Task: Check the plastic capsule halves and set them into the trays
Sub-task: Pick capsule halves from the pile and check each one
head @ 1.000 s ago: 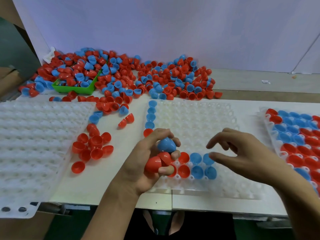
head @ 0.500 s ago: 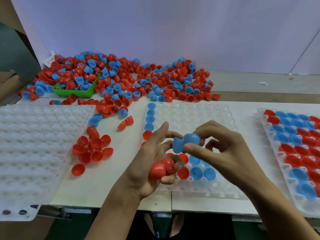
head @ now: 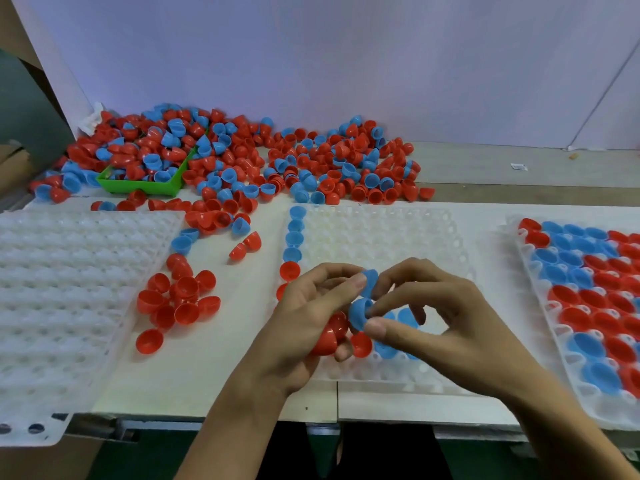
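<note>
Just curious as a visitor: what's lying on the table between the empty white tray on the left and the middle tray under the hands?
In the head view, loose red capsule halves and a few blue ones lie on bare tabletop.

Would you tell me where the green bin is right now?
In the head view, the green bin sits far left at the back of the table, half buried in the capsule pile.

left hand, right hand, pinching blue halves
</note>
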